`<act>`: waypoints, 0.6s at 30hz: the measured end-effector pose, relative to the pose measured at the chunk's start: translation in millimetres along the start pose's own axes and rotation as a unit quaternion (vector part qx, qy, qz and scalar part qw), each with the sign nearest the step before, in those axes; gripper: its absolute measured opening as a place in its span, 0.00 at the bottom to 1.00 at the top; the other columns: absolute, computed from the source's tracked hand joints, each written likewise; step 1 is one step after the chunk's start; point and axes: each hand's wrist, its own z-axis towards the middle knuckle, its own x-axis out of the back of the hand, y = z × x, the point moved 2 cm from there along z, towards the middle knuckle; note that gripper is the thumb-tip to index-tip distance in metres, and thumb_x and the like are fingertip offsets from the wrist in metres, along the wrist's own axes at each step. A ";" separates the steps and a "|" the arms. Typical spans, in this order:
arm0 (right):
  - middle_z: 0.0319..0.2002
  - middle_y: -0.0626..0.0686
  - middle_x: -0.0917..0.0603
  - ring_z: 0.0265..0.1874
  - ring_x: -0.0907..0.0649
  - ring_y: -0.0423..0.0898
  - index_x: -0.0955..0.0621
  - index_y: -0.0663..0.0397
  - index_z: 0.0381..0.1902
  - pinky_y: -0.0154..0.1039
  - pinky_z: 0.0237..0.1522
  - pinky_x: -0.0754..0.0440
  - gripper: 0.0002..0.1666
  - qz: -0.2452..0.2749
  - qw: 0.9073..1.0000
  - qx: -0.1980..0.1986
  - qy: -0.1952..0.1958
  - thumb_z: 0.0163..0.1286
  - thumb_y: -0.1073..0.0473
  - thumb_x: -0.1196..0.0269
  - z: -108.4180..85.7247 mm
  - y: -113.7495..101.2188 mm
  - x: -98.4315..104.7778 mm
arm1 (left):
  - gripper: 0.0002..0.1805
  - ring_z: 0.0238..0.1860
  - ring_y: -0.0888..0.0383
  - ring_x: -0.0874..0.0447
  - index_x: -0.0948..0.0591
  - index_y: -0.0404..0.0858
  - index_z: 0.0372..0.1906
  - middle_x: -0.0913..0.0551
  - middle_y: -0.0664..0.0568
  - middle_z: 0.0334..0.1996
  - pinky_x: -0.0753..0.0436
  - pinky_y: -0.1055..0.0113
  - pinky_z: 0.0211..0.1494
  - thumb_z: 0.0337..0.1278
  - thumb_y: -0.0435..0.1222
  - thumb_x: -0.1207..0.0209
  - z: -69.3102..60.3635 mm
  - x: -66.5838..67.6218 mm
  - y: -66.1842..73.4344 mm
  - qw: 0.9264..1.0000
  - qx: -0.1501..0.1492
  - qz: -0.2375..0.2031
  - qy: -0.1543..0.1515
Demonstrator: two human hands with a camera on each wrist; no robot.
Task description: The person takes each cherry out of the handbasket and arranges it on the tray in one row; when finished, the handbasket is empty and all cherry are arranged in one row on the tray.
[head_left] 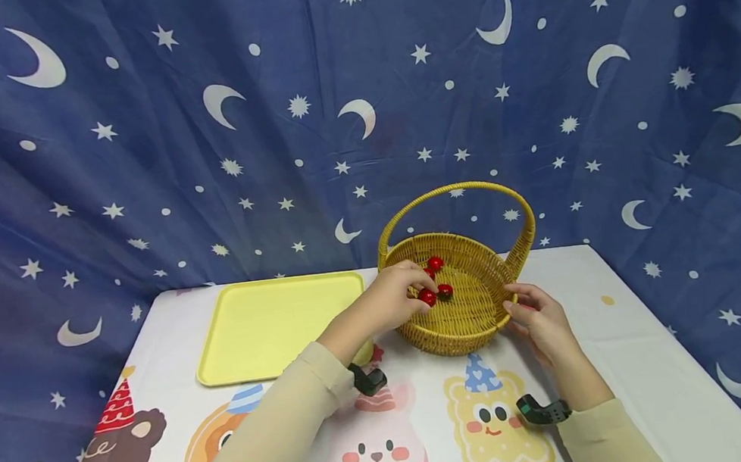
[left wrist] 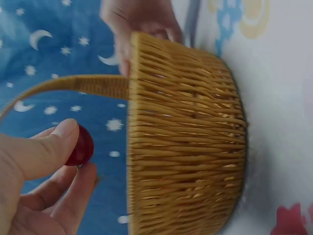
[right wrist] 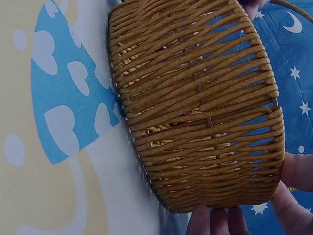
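Observation:
My left hand [head_left: 395,295] is over the left part of a woven wicker basket [head_left: 448,345], pinching a shiny red cherry [left wrist: 84,146] between thumb and fingers. In the left wrist view that cherry is above the basket's rim. Inside the basket lie other red cherries [head_left: 445,291], some partly covered by the hand. At the basket's right side, my right hand [head_left: 542,322] grips the rim and wall, with the thumb [right wrist: 297,171] at the rim and fingertips [right wrist: 199,220] against the outside. The tall arched handle [head_left: 461,186] stands upright.
Left of the basket, a yellow rectangular tray [head_left: 279,329] lies on the white tablecloth [head_left: 638,353] printed with cartoon animals. Behind the table hangs a blue curtain [head_left: 307,154] with moons and stars. A yellowish round patch [head_left: 362,354] shows partly behind the left wrist.

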 end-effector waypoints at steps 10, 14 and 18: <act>0.58 0.51 0.28 0.50 0.20 0.39 0.27 0.59 0.73 0.33 0.48 0.13 0.26 0.001 1.000 -0.001 0.000 0.80 0.65 0.39 0.9 1.9 0.3 | 0.14 0.54 0.51 0.11 0.09 0.47 0.50 0.18 0.49 0.59 0.11 0.58 0.54 0.62 0.30 0.26 -67.2 46.2 -11.5 0.992 0.045 -0.088 0.074; 0.56 0.51 0.27 0.49 0.20 0.38 0.26 0.58 0.72 0.33 0.48 0.13 0.25 0.003 1.000 0.002 0.000 0.80 0.65 0.39 0.6 1.0 1.0 | 0.16 0.47 0.52 0.10 0.09 0.47 0.52 0.18 0.47 0.57 0.12 0.62 0.46 0.63 0.27 0.27 -80.3 55.0 -38.6 0.985 0.121 -0.088 0.087; 0.55 0.50 0.26 0.48 0.20 0.37 0.24 0.57 0.70 0.34 0.48 0.13 0.23 0.007 1.000 0.005 0.001 0.80 0.65 0.38 0.8 1.2 0.5 | 0.18 0.48 0.50 0.12 0.09 0.46 0.53 0.17 0.45 0.57 0.15 0.63 0.44 0.61 0.25 0.28 -81.7 50.7 -65.1 0.977 0.180 -0.079 0.086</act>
